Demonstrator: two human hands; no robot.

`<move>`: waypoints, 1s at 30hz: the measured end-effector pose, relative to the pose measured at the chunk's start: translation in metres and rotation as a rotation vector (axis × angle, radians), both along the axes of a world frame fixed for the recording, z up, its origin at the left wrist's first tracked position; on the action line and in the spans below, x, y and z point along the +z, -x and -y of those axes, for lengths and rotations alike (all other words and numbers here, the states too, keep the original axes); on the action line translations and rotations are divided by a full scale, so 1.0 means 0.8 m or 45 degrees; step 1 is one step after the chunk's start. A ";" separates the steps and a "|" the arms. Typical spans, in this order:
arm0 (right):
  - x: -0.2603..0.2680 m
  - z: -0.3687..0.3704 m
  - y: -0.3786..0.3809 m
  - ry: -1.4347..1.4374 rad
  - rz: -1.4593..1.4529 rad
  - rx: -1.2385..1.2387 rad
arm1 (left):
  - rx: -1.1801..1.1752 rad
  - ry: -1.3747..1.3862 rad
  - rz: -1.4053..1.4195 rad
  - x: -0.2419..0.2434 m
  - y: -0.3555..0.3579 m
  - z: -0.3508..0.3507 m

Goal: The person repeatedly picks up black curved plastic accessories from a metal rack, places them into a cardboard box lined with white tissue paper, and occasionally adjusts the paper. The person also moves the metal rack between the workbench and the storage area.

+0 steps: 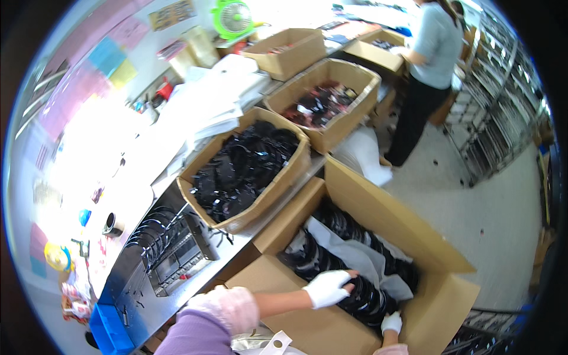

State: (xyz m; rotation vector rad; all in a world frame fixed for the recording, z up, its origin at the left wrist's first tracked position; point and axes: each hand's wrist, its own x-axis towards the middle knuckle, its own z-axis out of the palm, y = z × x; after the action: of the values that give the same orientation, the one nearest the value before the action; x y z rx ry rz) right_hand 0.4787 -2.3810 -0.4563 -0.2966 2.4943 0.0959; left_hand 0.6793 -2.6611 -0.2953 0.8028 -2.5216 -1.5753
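Observation:
An open cardboard carton [293, 277] stands before me. It holds two long rows of glossy black curved pieces, which look like plastic headbands. A whitish sheet [353, 250] lies between the rows. My left hand [329, 288], in a white glove with bare fingertips, rests on top of the near row [366, 295]. My right hand [392, 323], gloved the same way, touches that row's end by the carton's lower right corner. The far row [341, 219] is partly covered by the sheet. The pieces and gloves hide whether either hand grips anything.
Along the metal bench [168, 306] stand a box of black pieces [248, 164], a box of reddish and dark pieces [319, 104] and a wire rack [177, 253]. A blue bin [108, 328] sits at the bench's near end. A person [432, 57] stands beyond, beside a wheeled rack [492, 120].

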 end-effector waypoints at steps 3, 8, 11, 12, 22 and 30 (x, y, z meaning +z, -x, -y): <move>0.011 -0.009 -0.020 0.143 -0.203 -0.092 | 0.304 0.661 -0.254 0.082 -0.101 0.123; 0.051 0.066 -0.033 0.414 -0.463 0.022 | 1.070 1.487 -0.043 0.130 -0.318 0.354; 0.143 0.232 -0.087 0.891 -0.616 0.310 | 1.207 1.154 0.786 0.141 -0.439 0.448; 0.177 0.291 -0.105 1.048 -0.544 0.370 | 1.170 1.039 0.881 0.137 -0.464 0.474; 0.322 0.918 -0.296 1.704 -0.320 1.287 | 0.571 1.133 0.558 0.150 -0.367 0.564; 0.396 1.020 -0.382 1.063 -0.288 1.013 | 0.890 0.999 0.292 0.125 -0.320 0.596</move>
State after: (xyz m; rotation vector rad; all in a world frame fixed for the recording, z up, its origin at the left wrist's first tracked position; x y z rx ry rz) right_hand 0.7843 -3.1967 -0.1399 -1.6727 2.3395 -0.6323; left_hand 0.9349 -3.1377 -0.1955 1.5068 -2.2603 -0.2640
